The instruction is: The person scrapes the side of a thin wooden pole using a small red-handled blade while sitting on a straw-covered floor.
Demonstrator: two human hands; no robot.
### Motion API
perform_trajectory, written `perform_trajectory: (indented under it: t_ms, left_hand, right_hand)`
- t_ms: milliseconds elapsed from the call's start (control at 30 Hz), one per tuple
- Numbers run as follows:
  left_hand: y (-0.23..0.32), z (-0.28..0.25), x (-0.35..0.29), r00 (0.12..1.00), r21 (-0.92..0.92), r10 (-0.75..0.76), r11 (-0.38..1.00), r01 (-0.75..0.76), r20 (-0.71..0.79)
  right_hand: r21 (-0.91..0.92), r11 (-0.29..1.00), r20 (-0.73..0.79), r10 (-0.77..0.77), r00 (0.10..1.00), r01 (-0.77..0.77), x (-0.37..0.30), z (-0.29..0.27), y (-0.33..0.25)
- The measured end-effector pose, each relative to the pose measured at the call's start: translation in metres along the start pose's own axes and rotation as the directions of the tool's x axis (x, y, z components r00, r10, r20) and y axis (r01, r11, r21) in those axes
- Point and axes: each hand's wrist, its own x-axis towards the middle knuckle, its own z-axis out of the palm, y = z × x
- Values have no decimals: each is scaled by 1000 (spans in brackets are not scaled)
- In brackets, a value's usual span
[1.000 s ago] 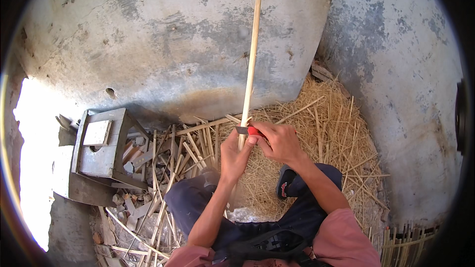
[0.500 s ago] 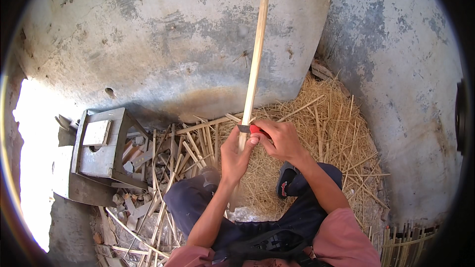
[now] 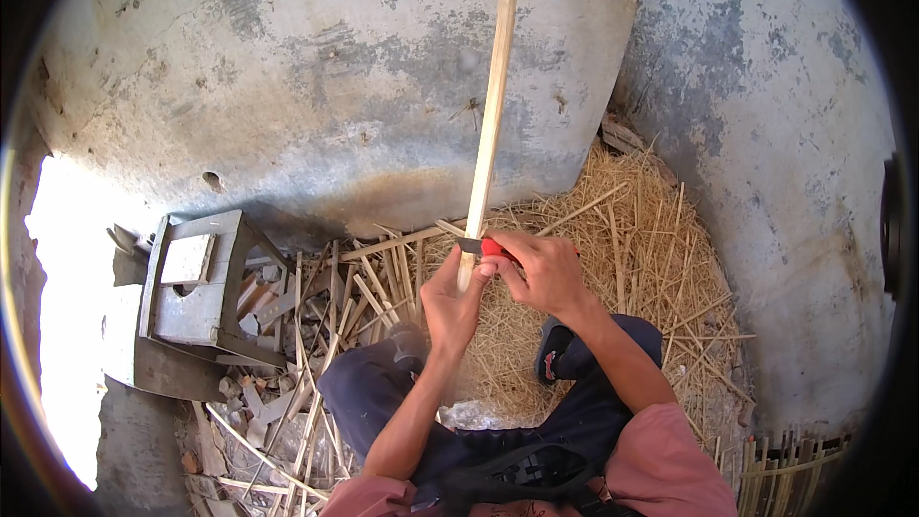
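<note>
The stick (image 3: 492,115) pokes up from the left grip (image 3: 450,311) in front of the wall (image 3: 335,67), looks light and stiff, and seems best held low, where that grip is wrapped around it while the right grip (image 3: 549,273) pinches the red knife (image 3: 490,248).

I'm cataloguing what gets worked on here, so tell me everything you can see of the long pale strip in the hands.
The long pale strip is slim, fairly straight and light yellow, and looks like wood or bamboo. It points away from the person, leaning slightly right toward the top, where the picture cuts it off. The left hand holds its lower part, and the dark blade of a red-handled knife in the right hand lies across it.
</note>
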Motion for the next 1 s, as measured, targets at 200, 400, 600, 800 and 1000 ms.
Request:
perform_trajectory:
  t_ms: [200,400,600,800,1000]
  left_hand:
    - [-3,4,-2,999,-18,-35,999,34,-22]
    - [2,5,-3,999,2,-40,999,40,-13]
    - [2,3,-5,998,30,-62,998,62,-11]
    - [1,2,-3,1000,52,-14,999,14,-9]
    - [3,-3,0,997,70,-56,996,60,-54]
  right_hand:
    - [-12,1000,-44,5,999,-6,0,-1,3]
    - [-31,999,-70,10,998,-12,3,-4,4]
    - [-50,999,-86,8,996,-12,8,-6,10]
    - [-64,998,-124,-2,992,-6,20,-7,17]
    - [-99,994,-111,-50,993,39,33,-3,22]
